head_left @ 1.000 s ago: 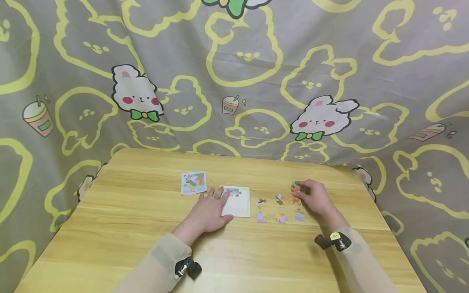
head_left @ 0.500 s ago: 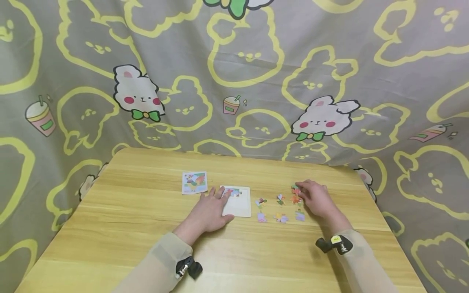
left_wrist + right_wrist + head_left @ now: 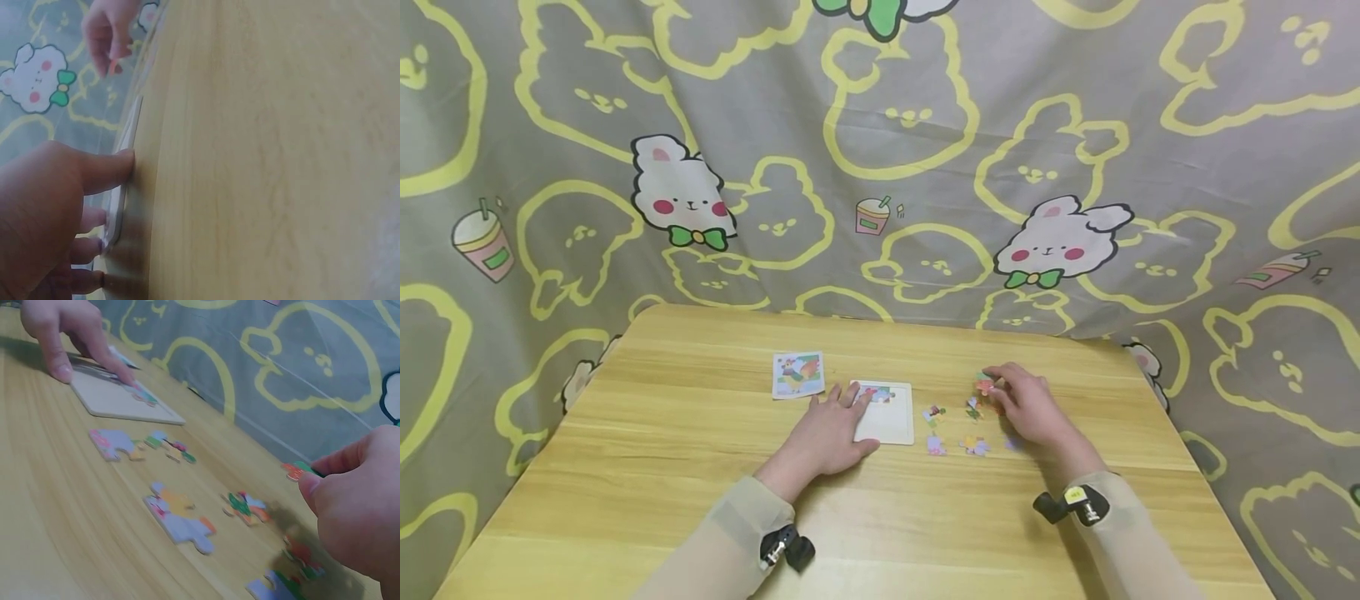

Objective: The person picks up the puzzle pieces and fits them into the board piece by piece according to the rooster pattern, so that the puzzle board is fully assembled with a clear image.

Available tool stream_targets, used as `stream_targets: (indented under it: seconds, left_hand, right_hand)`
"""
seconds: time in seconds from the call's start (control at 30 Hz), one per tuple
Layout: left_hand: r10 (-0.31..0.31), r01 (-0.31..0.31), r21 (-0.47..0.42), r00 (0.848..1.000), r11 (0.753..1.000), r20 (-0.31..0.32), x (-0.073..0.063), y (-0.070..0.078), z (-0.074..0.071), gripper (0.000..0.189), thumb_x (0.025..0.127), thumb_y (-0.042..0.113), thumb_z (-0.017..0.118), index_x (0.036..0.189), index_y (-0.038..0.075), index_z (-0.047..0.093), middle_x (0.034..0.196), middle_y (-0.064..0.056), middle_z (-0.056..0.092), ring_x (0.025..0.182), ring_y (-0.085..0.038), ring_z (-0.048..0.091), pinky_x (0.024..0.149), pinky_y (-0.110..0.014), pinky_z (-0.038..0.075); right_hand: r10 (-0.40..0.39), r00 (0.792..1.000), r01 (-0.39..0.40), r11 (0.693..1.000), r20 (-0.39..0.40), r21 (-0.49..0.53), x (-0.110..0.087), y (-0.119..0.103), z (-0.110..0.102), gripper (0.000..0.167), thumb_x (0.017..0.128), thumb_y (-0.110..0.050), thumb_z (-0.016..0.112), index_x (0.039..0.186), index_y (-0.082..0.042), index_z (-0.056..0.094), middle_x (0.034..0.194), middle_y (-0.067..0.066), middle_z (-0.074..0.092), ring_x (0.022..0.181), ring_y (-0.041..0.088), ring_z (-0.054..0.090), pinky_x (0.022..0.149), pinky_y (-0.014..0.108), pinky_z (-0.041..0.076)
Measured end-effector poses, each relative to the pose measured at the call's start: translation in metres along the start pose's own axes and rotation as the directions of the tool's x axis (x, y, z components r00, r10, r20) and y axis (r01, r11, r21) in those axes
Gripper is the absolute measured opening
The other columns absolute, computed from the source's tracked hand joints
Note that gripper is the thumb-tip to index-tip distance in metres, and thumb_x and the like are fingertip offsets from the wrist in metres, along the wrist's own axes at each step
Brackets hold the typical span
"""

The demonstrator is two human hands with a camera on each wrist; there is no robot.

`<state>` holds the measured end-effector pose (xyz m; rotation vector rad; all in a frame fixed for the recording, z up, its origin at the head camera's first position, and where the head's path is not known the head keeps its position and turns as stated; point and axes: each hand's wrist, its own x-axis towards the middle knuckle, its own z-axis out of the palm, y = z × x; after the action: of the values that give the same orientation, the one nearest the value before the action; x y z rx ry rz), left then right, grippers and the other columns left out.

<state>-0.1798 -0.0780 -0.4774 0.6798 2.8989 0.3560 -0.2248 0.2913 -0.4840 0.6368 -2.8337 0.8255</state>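
My right hand (image 3: 1028, 406) pinches a red and green jigsaw piece (image 3: 296, 470) between thumb and fingertips, lifted above the wooden table. Spread over the left part of a white puzzle tray (image 3: 887, 427), my left hand (image 3: 829, 433) presses it with straight fingers; its thumb lies at the tray's near edge in the left wrist view. Joined pieces (image 3: 880, 394) fill part of the tray's top edge, partly hidden by a finger. Between tray and right hand lie several loose pieces, among them a yellow and lilac piece (image 3: 178, 515) and a lilac and pink piece (image 3: 112, 442).
A square picture card (image 3: 798, 374) with a colourful animal print lies left of the tray. Behind the wooden table (image 3: 700, 400) hangs a grey curtain (image 3: 925, 125) with yellow outlines and rabbit heads. Each wrist wears a black camera.
My right hand has lifted the red and green jigsaw piece from the far right of the loose pieces and moved left with it. The left hand has stayed on the tray.
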Motion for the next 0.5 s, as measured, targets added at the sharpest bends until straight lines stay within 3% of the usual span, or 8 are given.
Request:
stream_targets:
  seconds: [0.2, 0.5]
  left_hand:
    - [0.011, -0.011, 0.007, 1.0, 1.0, 0.002, 0.001, -0.001, 0.002, 0.083, 0.101, 0.058, 0.062, 0.164, 0.008, 0.04, 0.167, -0.021, 0.035, 0.151, -0.049, 0.033, 0.115, -0.071, 0.032]
    - [0.006, -0.006, 0.01, 1.0, 1.0, -0.004, 0.002, -0.002, 0.002, 0.084, 0.101, 0.058, 0.062, 0.164, 0.008, 0.04, 0.167, -0.02, 0.036, 0.151, -0.048, 0.034, 0.115, -0.071, 0.033]
  right_hand:
    - [-0.073, 0.997, 0.073, 0.997, -0.002, 0.019, 0.004, -0.009, 0.01, 0.036, 0.102, -0.005, 0.069, 0.137, -0.003, 0.064, 0.111, 0.003, 0.067, 0.091, 0.019, 0.066, 0.087, 0.049, 0.036]
    - [-0.112, 0.994, 0.111, 0.992, 0.011, 0.068, 0.015, -0.03, 0.026, 0.035, 0.103, -0.007, 0.068, 0.137, -0.003, 0.063, 0.106, -0.002, 0.065, 0.086, 0.013, 0.064, 0.091, 0.052, 0.038]
